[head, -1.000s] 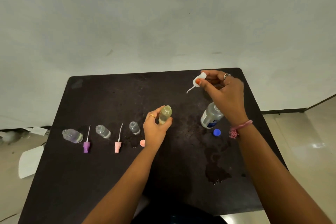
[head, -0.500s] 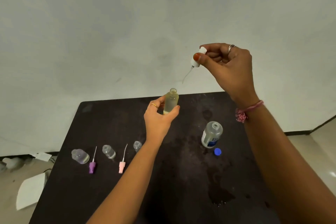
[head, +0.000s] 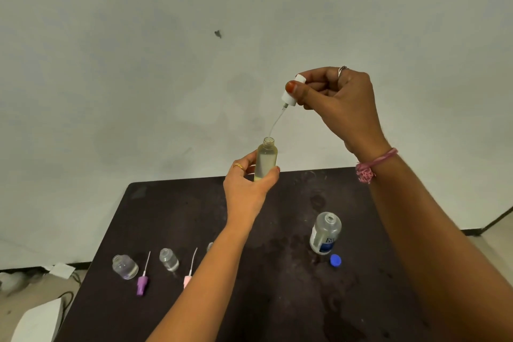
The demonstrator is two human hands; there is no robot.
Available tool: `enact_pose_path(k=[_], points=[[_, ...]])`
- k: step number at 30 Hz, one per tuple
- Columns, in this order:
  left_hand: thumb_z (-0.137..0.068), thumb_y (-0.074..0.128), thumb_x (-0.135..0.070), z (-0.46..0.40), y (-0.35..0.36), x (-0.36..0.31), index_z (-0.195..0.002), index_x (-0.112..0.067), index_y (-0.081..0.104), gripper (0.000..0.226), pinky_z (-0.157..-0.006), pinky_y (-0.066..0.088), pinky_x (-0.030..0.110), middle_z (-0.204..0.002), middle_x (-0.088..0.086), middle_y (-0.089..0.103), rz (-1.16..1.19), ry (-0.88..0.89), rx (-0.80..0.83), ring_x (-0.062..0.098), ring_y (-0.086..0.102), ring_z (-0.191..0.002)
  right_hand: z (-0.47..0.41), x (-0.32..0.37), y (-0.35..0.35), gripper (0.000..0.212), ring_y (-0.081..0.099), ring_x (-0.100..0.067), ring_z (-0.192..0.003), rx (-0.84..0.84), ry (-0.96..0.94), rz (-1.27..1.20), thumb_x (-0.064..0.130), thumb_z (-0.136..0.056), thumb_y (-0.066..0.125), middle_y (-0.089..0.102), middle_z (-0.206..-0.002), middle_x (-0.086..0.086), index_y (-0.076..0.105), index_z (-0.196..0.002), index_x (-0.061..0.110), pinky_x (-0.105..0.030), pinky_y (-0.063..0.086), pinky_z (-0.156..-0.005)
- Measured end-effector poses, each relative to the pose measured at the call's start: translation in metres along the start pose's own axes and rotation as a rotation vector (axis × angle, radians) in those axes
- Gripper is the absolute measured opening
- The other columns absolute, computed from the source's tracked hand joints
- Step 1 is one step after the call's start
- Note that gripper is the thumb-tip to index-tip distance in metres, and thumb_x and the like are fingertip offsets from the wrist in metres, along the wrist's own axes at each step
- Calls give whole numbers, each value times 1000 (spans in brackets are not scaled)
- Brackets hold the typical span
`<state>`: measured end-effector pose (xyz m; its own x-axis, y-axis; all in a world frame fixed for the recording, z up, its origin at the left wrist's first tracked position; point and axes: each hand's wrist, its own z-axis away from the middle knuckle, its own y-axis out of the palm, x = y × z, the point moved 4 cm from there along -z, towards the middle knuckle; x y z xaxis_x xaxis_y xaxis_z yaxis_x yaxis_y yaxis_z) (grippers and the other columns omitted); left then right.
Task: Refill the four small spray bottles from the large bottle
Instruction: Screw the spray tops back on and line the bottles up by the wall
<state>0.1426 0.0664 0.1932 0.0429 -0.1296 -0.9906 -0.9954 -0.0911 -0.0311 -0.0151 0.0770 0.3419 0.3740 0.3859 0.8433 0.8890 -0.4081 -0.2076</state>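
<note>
Bottle raised off the table since a second ago: left hand grips filled spray bottle, right hand pinches white sprayer, tube now at the neck (capping next, likely). Large bottle stands uncapped.

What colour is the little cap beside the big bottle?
Blue cap, seen in the head view.

Illegible label on large bottle
</note>
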Motion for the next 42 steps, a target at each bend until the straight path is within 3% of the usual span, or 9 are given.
enact_pose_path(k=[5,11,18,26,32,37,42], points=[[-76,79,-25,0,1,-11,-108,-36,57,41,-59,44,3,-105,-17,61,19,15,6,2,60,-94,-1,0,4,21,69,-11,-71,43,-9,81,32,-76,78,72,-77,-1,71,-91,17,-33,58,-75],[-75,80,-26,1,3,-18,-106,-36,59,39,-58,40,-3,-101,-19,62,32,35,-10,2,60,-94,-3,-6,11,23,69,-10,-70,148,34,190,34,-74,79,72,-76,2,72,-89,18,-35,58,-76],[-74,81,-28,-1,5,-21,-109,-32,62,40,-69,43,5,-104,-15,66,37,38,-10,3,62,-96,-2,-7,20,23,68,-14,-73,248,60,243,35,-73,79,71,-77,1,72,-87,18,-36,58,-77],[-75,80,-28,-3,6,-23,-106,-34,61,37,-69,43,5,-102,-17,64,44,36,-12,2,62,-96,-4,-12,25,31,67,-11,-71,315,89,297,39,-72,79,70,-79,4,69,-90,16,-29,58,-73],[-74,81,-29,-3,9,-19,-114,-27,65,43,-75,44,7,-109,-11,67,44,31,-26,6,63,-99,-3,-18,27,36,67,-12,-66,294,117,304,41,-69,81,69,-73,1,63,-84,14,-31,59,-69],[-74,80,-31,-2,11,-14,-115,-28,64,44,-72,43,6,-111,-11,66,29,15,-31,7,63,-98,3,-22,31,35,65,-9,-63,308,101,348,43,-75,75,67,-73,4,63,-98,20,-27,57,-69],[-74,81,-29,1,13,-13,-114,-28,64,44,-72,45,5,-109,-13,65,36,6,-30,5,63,-96,2,-24,31,35,64,-9,-64,313,99,420,49,-74,74,66,-72,3,65,-83,16,-29,57,-68]])
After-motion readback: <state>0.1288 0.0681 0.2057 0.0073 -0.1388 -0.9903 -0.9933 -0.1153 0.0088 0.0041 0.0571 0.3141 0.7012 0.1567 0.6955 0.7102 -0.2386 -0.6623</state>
